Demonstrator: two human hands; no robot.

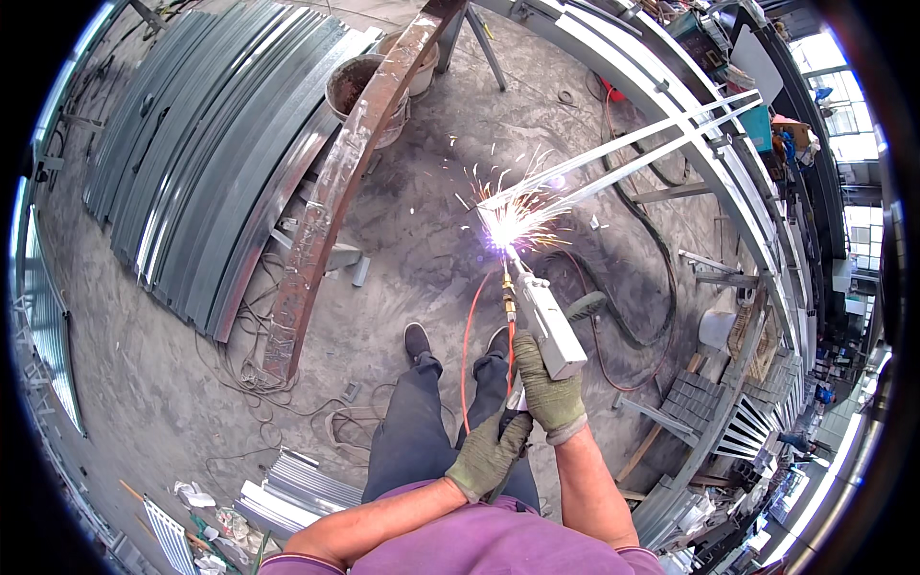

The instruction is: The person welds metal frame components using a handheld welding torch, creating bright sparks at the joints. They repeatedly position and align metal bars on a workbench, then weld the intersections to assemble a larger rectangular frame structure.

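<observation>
My gloved right hand (549,391) is closed round a handheld welding gun (546,321) with a pale boxy body and a brass-coloured fitting beside its tip. Below and to the left, my gloved left hand (487,458) grips the gun's lower end, partly hidden by the glove. A red hose (468,355) curves alongside the gun. At the tip, a bright white-violet glare throws out orange sparks (527,216). Two long pale metal bars (632,142) run from the glare toward the upper right; the glare hides the exact contact point.
A rusty steel beam (326,206) stands left of my feet, with buckets (359,84) beside it. Farther left lie stacked grey metal profiles (216,144). A curved metal frame (738,192) spans the right. Cables (661,278) and hoses snake across the concrete floor.
</observation>
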